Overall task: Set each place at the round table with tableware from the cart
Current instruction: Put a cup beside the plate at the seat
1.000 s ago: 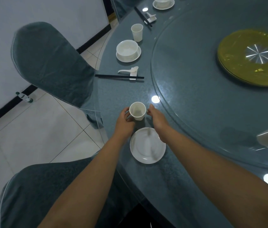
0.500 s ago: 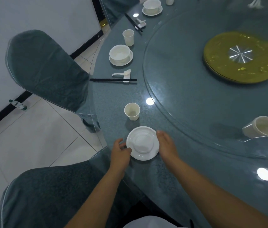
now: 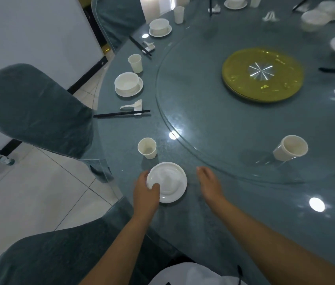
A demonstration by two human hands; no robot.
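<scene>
The left hand (image 3: 145, 189) pinches the rim of the saucer (image 3: 167, 182), seemingly squaring it at the table edge just below the cup (image 3: 147, 148), while the right hand (image 3: 208, 185) hovers beside it, fingers loose and empty.

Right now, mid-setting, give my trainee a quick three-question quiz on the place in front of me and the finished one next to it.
1. True or false: the left hand is touching the saucer, while the right hand is off it.
2. Which stands just beyond the saucer? A) a bowl B) an upright cup C) chopsticks
3. Fill in: the finished place to the left has a bowl on its saucer, a spoon and ____ on a rest; this place lacks them.

Key:
1. True; the left thumb lies over the rim, the right hand is open beside it.
2. B, the cup.
3. Chopsticks.
</scene>
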